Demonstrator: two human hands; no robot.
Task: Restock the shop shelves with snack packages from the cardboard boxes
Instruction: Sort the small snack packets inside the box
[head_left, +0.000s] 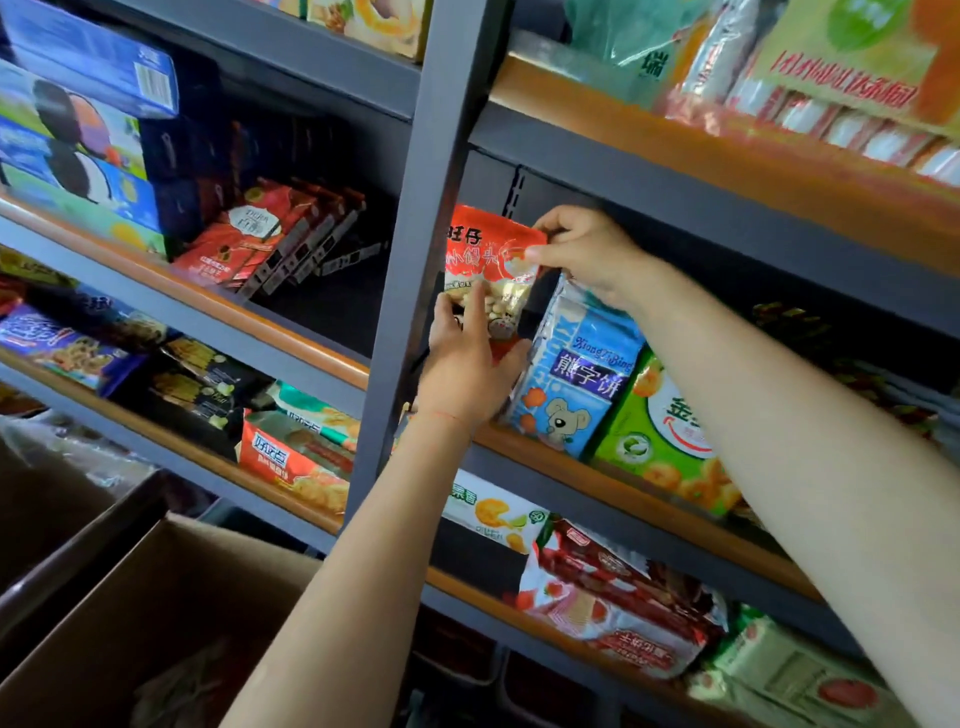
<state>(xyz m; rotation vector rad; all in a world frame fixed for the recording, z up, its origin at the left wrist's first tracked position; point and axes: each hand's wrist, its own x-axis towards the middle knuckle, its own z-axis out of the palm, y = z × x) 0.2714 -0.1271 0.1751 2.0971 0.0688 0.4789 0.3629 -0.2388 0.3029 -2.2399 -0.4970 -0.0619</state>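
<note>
Step in hand: seating a red snack bag (491, 260) upright on the middle shelf (623, 493), in the gap just right of the grey upright post (415, 234).
Red snack bag: at about 12 o'clock from frame centre, standing nearly vertical with its clear lower window facing out; its base is hidden behind the left hand, so I cannot tell if it rests on the shelf board yet.
Left hand (467, 364): grip curled around the bag's lower part from below and in front, thumb toward the blue bag, fingers up over the clear window.
Right hand (587, 249): grip pinching the bag's top right corner between thumb and fingers, arm reaching in from 4 o'clock.
Neighbours: a blue cartoon-mouse bag (576, 384) stands just beside the red bag at its 4 o'clock, leaning slightly; a green bag (660, 426) touches it further right.
Cardboard box (156, 623): open, at 7 o'clock, below the shelves; what is in it is too dim to tell.
Risk, tipping: the bag looks light and tall; if both grips let go before the base sits flat, it will likely flop forward over the wooden lip.
Risk, crowding: pushing into the narrow slot could nudge the leaning blue bag and topple it against the green one.
Risk, snagging: the left edge sits close to the post and could catch or crumple there.
Progress: shelves around look largely stocked; this placement seems near done.
</note>
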